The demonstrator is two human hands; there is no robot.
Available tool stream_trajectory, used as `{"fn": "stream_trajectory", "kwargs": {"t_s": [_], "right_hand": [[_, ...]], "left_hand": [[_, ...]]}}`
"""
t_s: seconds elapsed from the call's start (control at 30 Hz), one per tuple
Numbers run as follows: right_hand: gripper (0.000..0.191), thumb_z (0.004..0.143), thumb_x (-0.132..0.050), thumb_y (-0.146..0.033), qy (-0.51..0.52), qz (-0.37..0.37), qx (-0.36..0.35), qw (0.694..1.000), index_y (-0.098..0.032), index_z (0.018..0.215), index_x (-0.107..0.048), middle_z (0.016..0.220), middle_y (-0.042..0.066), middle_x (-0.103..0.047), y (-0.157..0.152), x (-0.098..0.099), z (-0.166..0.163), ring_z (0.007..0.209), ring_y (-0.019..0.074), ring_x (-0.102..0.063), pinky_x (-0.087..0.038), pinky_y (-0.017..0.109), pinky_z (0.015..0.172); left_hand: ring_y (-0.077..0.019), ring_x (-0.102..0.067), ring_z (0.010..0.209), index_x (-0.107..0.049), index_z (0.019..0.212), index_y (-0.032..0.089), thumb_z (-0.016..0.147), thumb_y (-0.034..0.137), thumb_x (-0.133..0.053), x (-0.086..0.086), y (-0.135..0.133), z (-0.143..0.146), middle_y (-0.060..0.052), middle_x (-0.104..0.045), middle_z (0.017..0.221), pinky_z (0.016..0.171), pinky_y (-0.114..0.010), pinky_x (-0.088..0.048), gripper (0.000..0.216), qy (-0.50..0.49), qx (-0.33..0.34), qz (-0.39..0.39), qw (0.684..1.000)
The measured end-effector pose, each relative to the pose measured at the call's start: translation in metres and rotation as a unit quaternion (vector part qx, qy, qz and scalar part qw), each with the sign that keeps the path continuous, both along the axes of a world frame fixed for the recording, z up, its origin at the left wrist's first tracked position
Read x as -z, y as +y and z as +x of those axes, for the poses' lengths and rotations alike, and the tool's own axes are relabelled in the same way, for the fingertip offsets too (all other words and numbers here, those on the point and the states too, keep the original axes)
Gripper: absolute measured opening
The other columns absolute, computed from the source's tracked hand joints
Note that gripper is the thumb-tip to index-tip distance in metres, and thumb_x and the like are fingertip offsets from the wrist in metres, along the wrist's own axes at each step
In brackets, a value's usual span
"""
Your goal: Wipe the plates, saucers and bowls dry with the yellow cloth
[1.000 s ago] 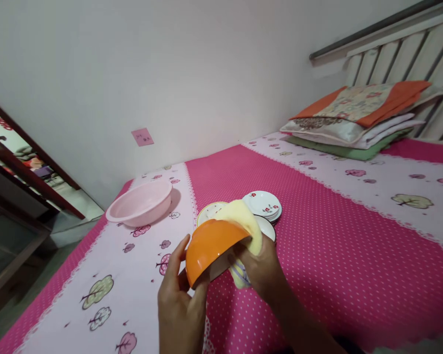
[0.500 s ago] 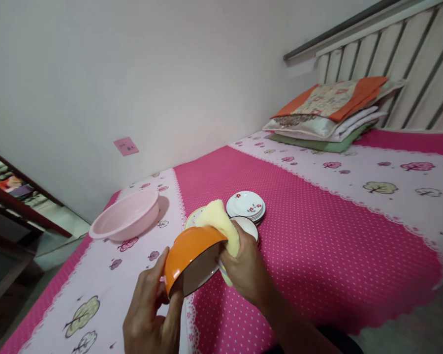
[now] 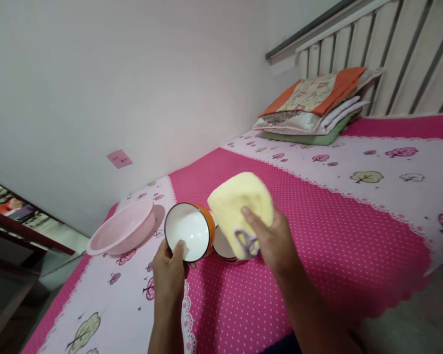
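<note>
My left hand (image 3: 170,268) grips the rim of a bowl (image 3: 189,231) that is orange outside and white inside, tilted so its white inside faces me. My right hand (image 3: 275,241) holds a soft yellow cloth (image 3: 241,204) just to the right of the bowl, thumb pressed on the cloth's front. Both are held above a pink bedspread (image 3: 317,236). Below the cloth a white bowl or plate (image 3: 222,247) shows in part; the rest of the dishes there are hidden by the cloth and hand.
A pale pink plastic basin (image 3: 121,228) sits to the left on the bedspread near the white wall. Folded bedding and an orange cushion (image 3: 313,103) are stacked at the far end by a slatted headboard. The bed's edge drops off at left and right.
The bowl has turned from orange underside up to white inside facing me. The cloth has come off the bowl and now sits raised to its right. The view shifted left.
</note>
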State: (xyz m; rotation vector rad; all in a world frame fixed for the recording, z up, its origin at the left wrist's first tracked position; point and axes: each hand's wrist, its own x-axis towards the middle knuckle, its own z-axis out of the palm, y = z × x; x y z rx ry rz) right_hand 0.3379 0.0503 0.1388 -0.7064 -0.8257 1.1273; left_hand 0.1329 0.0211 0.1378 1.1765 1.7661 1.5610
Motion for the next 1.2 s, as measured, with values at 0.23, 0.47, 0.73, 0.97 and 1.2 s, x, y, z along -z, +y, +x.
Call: {"fn": "stream_trajectory", "kwargs": {"t_s": [0.23, 0.47, 0.73, 0.97, 1.2], "right_hand": [[0.056, 0.079, -0.080, -0.038, 0.126, -0.029, 0.146, 0.981, -0.015, 0.130, -0.068, 0.123, 0.015, -0.075, 0.036, 0.026, 0.040, 0.110, 0.0323, -0.074, -0.064, 0.043, 0.085], [0.048, 0.072, -0.082, -0.038, 0.083, -0.110, 0.138, 0.981, -0.012, 0.111, -0.075, 0.110, 0.016, -0.079, 0.052, 0.045, 0.044, 0.092, 0.0309, -0.077, -0.064, 0.042, 0.078], [0.042, 0.082, -0.067, -0.043, -0.193, -0.112, 0.148, 0.964, -0.014, 0.111, -0.072, 0.102, 0.015, -0.078, 0.066, 0.066, 0.044, 0.088, 0.0283, -0.074, -0.057, 0.038, 0.074], [0.027, 0.092, -0.056, -0.035, -0.458, -0.107, 0.082, 0.879, -0.018, 0.109, -0.068, 0.102, 0.015, -0.076, 0.062, 0.072, 0.043, 0.084, 0.0266, -0.069, -0.045, 0.033, 0.071], [0.029, 0.097, -0.052, -0.043, -0.438, -0.084, -0.039, 0.894, -0.021, 0.097, -0.070, 0.069, 0.006, -0.070, 0.056, 0.074, 0.039, 0.056, 0.0191, -0.058, -0.033, 0.031, 0.059]], "left_hand": [[-0.0121, -0.049, 0.041, -0.045, 0.092, 0.024, 0.085, 0.038, -0.054, 0.018, 0.048, 0.019, 0.008, -0.052, 0.059, 0.042, -0.023, -0.037, 0.018, 0.177, 0.017, -0.103, 0.979], [-0.0179, -0.057, 0.055, -0.047, 0.084, 0.025, 0.086, 0.034, -0.055, 0.046, 0.068, 0.027, 0.003, -0.056, 0.063, 0.054, -0.029, -0.045, 0.013, 0.244, 0.013, -0.144, 0.959], [-0.0228, -0.063, 0.068, -0.047, 0.081, 0.025, 0.091, 0.031, -0.050, 0.054, 0.069, 0.028, -0.001, -0.061, 0.068, 0.064, -0.032, -0.044, 0.012, 0.312, 0.002, -0.178, 0.933], [-0.0308, -0.071, 0.082, -0.059, 0.095, 0.019, 0.095, 0.032, -0.047, 0.053, 0.069, 0.030, -0.013, -0.075, 0.084, 0.070, -0.036, -0.045, 0.017, 0.344, 0.000, -0.217, 0.913], [-0.0341, -0.073, 0.097, -0.071, 0.105, 0.017, 0.098, 0.039, -0.044, 0.050, 0.063, 0.027, -0.018, -0.078, 0.102, 0.079, -0.038, -0.049, 0.035, 0.357, 0.052, -0.215, 0.908]]}}
